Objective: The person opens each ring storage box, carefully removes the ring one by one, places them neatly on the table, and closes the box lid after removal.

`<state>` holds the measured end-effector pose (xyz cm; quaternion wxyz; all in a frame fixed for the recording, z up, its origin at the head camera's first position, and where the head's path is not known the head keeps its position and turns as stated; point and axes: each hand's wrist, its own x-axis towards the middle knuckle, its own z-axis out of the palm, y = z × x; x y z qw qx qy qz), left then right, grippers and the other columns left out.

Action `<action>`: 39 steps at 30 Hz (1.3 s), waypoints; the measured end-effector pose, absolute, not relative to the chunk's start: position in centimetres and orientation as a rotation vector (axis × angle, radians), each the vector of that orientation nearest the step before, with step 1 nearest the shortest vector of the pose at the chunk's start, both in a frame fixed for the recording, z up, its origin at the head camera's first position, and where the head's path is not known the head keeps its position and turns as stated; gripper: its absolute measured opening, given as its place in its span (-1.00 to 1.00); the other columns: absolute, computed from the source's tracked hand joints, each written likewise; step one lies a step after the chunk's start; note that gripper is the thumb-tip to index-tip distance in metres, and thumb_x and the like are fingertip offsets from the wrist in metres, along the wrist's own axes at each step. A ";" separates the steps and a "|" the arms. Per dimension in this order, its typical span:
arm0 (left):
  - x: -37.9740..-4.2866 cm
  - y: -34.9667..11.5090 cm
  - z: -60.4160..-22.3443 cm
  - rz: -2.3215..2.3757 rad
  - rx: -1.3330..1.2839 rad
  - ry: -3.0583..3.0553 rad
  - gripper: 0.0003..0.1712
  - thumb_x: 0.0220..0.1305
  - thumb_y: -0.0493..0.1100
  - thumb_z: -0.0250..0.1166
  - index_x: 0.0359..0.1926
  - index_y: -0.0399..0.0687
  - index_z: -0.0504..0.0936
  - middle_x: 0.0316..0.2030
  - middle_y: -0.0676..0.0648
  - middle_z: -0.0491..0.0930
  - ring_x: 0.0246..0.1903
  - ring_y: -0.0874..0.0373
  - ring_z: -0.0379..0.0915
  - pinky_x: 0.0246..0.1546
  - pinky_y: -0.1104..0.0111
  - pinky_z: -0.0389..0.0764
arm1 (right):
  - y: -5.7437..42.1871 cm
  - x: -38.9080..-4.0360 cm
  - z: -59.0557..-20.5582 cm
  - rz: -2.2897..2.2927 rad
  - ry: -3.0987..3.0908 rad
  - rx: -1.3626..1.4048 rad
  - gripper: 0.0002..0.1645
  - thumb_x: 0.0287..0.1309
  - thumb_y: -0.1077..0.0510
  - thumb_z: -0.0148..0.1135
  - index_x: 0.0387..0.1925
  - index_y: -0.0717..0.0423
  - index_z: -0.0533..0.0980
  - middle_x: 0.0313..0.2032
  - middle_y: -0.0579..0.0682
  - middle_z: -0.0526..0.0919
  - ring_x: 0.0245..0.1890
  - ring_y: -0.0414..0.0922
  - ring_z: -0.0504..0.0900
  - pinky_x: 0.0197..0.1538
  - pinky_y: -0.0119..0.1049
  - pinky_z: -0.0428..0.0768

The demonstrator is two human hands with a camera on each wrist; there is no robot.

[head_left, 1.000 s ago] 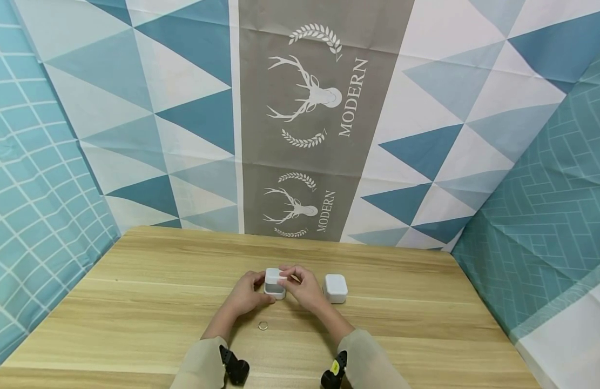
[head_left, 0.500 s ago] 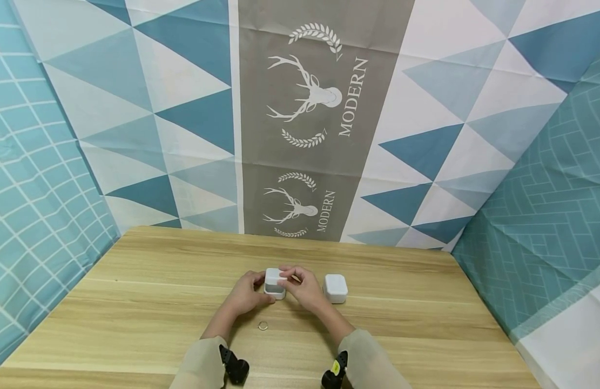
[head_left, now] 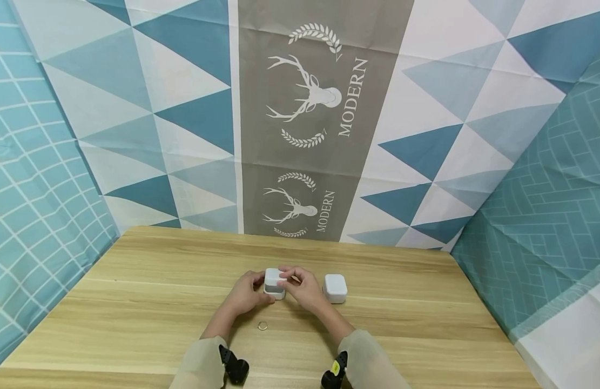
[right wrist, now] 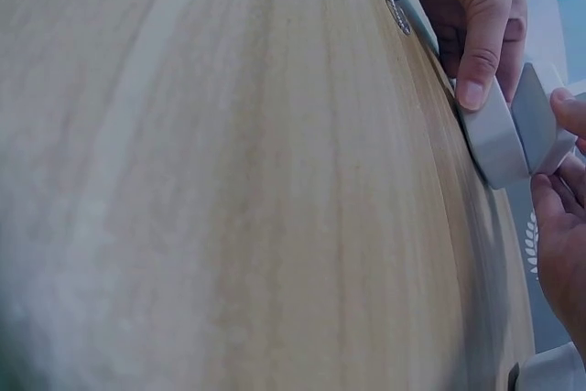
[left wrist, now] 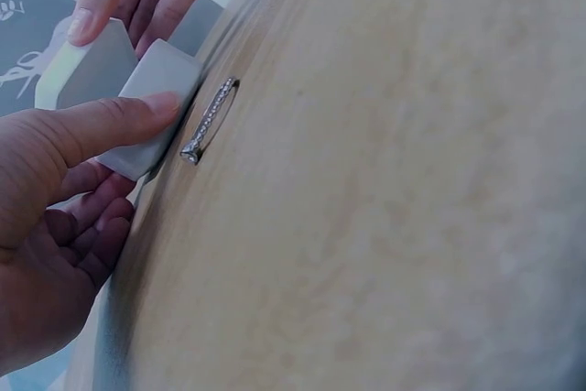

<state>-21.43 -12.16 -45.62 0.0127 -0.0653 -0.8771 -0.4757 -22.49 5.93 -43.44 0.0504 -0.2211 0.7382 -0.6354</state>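
Observation:
A small white ring box (head_left: 274, 274) with rounded corners stands on the table, its lid and base parted by a gap on the near side. My left hand (head_left: 245, 294) grips the base (left wrist: 156, 80), the thumb on its near side and the other fingers around behind. With fingers and thumb, my right hand (head_left: 303, 288) pinches the lid (left wrist: 96, 66), which sits tilted against the base. The inside of the box is hidden in the head view. In front of the box lies a silver ring (left wrist: 211, 121) set with small clear stones, apart from both hands.
A second white box (head_left: 335, 288), closed, stands to the right of my right hand. The wood-grain table (head_left: 149, 308) ends at a patterned cloth backdrop (head_left: 300, 129), with blue-green cloths along both sides.

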 end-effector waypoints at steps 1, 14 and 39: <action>-21.4 -12.2 -45.6 -1.483 -0.204 -2.732 -0.22 -0.18 -0.23 0.51 0.13 -0.40 0.46 -0.11 -0.17 0.54 -0.01 -0.05 0.45 0.12 0.03 0.44 | 5.9 -22.5 -43.4 -1.932 2.243 -0.670 -0.78 0.10 0.37 0.22 -0.24 0.50 0.48 0.11 0.39 0.46 0.23 0.23 0.37 0.27 -0.08 0.38; -21.6 -12.2 -45.7 -1.458 -0.221 -2.739 -0.26 -0.18 -0.22 0.52 0.10 -0.38 0.50 -0.13 -0.16 0.55 -0.03 -0.03 0.45 0.11 0.03 0.44 | 6.0 -22.6 -43.9 -1.918 2.271 -0.703 -0.79 0.06 0.37 0.26 -0.28 0.48 0.49 0.08 0.35 0.51 0.20 0.17 0.43 0.22 -0.21 0.44; -21.8 -12.3 -45.9 -1.410 -0.222 -2.769 -0.23 -0.16 -0.19 0.52 0.13 -0.38 0.48 -0.12 -0.16 0.54 -0.02 -0.04 0.45 0.12 0.04 0.44 | 6.1 -22.7 -44.1 -1.890 2.266 -0.726 -0.80 0.05 0.37 0.27 -0.29 0.47 0.49 0.11 0.33 0.49 0.21 0.16 0.42 0.19 -0.37 0.46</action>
